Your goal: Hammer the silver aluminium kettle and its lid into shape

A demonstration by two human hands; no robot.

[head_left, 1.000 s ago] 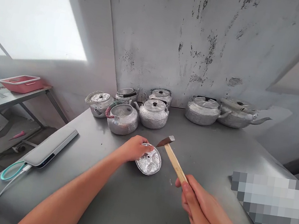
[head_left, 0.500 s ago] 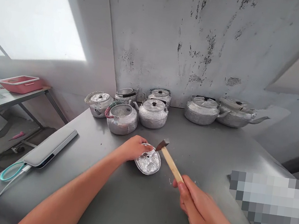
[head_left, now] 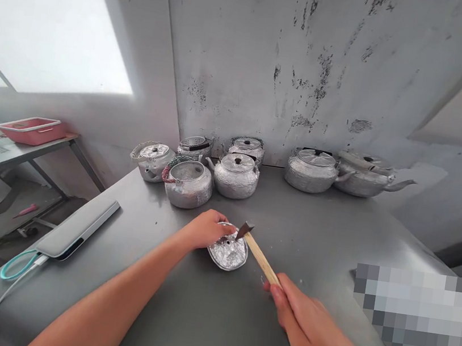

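Metal lid [head_left: 228, 257] and hammer [head_left: 261, 257] are held mid-way across bench [head_left: 210, 319]
Lid is pinched at its 11 o'clock by left grip [head_left: 204, 231]; handle is wrapped firmly by right grip [head_left: 297, 313] toward 4 o'clock.

White device [head_left: 81, 223]: dark side panel [head_left: 72, 248], too small to read
Metal lid [head_left: 228, 257]: no legible marking
Hammer [head_left: 262, 259]: nothing readable on head or handle
Kettles [head_left: 235, 181]: no lettering made out
Wall [head_left: 240, 42]: dark patches, no readable sign
Pixelated patch [head_left: 421, 314]: any text unreadable
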